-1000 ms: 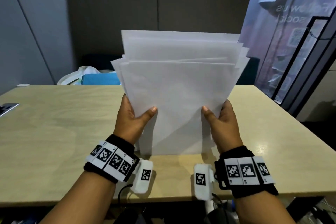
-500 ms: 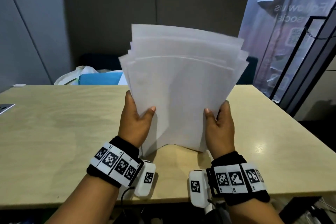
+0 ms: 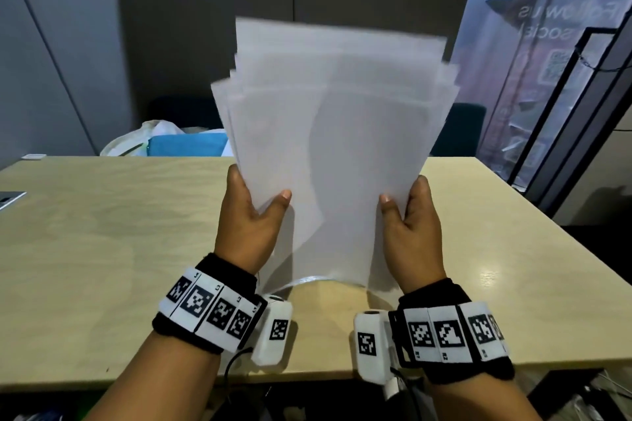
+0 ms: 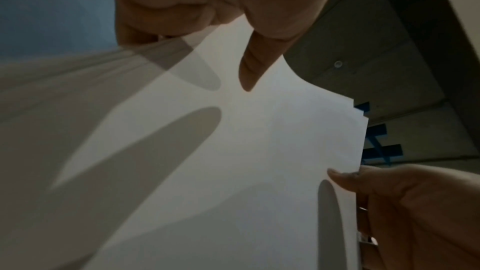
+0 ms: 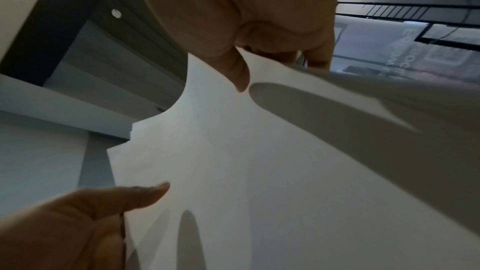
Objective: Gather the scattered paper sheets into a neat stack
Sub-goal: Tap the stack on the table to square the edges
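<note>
Upright, the paper sheets [image 3: 328,147] stand bowed over the table [image 3: 102,232].
Left hand [image 3: 248,222] and right hand [image 3: 412,229] pinch opposite side edges, tops uneven.

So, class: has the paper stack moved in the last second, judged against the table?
Yes. The paper stack has risen: its top edge now stands higher above the far edge of the table, and its bottom edge, straight before, now bows upward.

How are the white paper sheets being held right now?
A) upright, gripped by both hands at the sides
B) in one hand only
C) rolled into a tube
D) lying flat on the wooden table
A: the left hand and right hand each grip a side of the upright white paper sheets, their top edges uneven.
</note>
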